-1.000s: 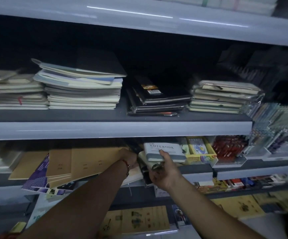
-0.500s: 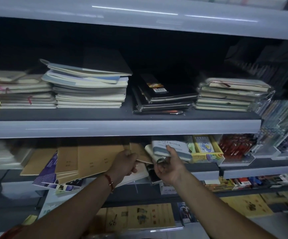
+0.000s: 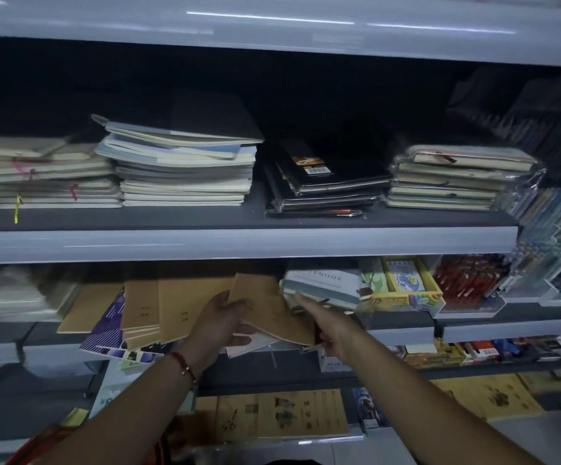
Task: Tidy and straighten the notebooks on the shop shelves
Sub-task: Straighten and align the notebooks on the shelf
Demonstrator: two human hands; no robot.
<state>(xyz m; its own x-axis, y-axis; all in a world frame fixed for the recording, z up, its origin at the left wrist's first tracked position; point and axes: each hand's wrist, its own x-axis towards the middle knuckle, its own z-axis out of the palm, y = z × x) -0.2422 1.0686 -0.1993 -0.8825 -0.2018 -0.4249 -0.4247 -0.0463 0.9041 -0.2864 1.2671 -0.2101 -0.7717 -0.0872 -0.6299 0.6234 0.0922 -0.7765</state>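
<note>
- Notebooks with brown kraft covers lie fanned and crooked on the middle shelf, at about 7 o'clock from the centre of the view.
- One tilted brown notebook sits between both hands, one corner pointing up to 12 o'clock and its long edge slanting down to 5 o'clock.
- Left hand grips that notebook at its 9 o'clock edge, thumb on the cover and fingers curled beneath it.
- A red bracelet circles the left wrist.
- Right hand reaches in from 5 o'clock; its thumb lies near the lower edge of a grey book marked NOTEBOOK, and its fingers disappear behind the brown notebook's 3 o'clock edge, so whether they are spread or pinching cannot be told.
- A purple striped notebook pokes out at 8 o'clock under the brown pile.
- A yellow box of small pads stands just beside the grey book at 3 o'clock, with red pens farther along.
- On the upper shelf, at 12 o'clock, rest four piles: cream notebooks with ribbon markers at far 9 o'clock, a slumping pale stack, a black wrapped stack, and a wrapped cream stack at 2 o'clock.
- On the lower shelf, at 6 o'clock, lie tan illustrated booklets.
</note>
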